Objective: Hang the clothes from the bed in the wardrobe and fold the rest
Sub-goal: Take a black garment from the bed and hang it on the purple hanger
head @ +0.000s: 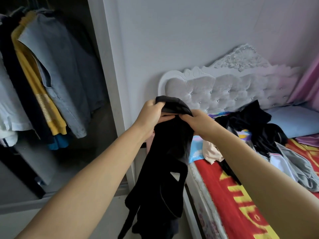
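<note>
While both hands grip the top of the black garment (162,169) in mid-air between the wardrobe and the bed, most of its length hangs free toward 6 o'clock, and that loose bulk is where trouble is likeliest to start. The left hand (151,116) is closed around the bunched top edge at about 11 o'clock of the cloth, and the right hand (195,120) pinches the same edge just beside it, thumb and fingers pressed together on the fabric; no hanger is visible in either hand. Because the grip is narrow and gathered, the garment is twisted rather than spread, so a strap or leg dangling at the bottom could catch or drag on the bed frame (193,204) or trail on the floor. If one hand lets go to reach for a hanger, the dark, limp-looking fabric may slide out of the other. The open wardrobe (107,66) at 9 o'clock already holds a tight row of hung clothes, a denim shirt (69,71) and a yellow top (34,80) among them, so pushing another piece in could knock a neighbour askew. More clothes (255,128) lie heaped on the bed at 3 o'clock, not yet sorted.
</note>
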`<action>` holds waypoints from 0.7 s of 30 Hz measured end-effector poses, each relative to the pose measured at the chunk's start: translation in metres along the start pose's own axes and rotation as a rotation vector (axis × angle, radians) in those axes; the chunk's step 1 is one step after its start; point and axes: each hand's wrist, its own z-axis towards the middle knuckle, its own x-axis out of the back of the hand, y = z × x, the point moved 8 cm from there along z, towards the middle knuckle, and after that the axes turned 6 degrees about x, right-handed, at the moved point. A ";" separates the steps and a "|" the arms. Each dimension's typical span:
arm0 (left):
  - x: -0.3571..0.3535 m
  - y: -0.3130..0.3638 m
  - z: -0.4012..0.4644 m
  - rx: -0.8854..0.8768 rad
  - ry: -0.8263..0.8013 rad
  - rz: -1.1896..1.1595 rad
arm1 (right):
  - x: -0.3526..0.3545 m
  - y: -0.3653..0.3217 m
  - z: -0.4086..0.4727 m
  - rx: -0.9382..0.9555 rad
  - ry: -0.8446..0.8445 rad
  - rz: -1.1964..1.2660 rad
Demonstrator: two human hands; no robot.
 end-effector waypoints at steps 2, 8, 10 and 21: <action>0.001 -0.001 -0.002 -0.038 -0.059 0.018 | 0.001 0.000 0.004 -0.028 0.077 0.054; -0.014 -0.066 -0.037 -0.301 -0.300 0.999 | -0.030 0.025 0.006 -0.278 0.207 0.649; -0.014 -0.098 -0.037 -0.271 -0.319 1.429 | -0.036 0.039 0.004 -0.333 0.250 0.669; -0.033 -0.106 -0.023 -0.739 -0.012 1.633 | -0.023 0.066 -0.004 -0.475 0.370 0.856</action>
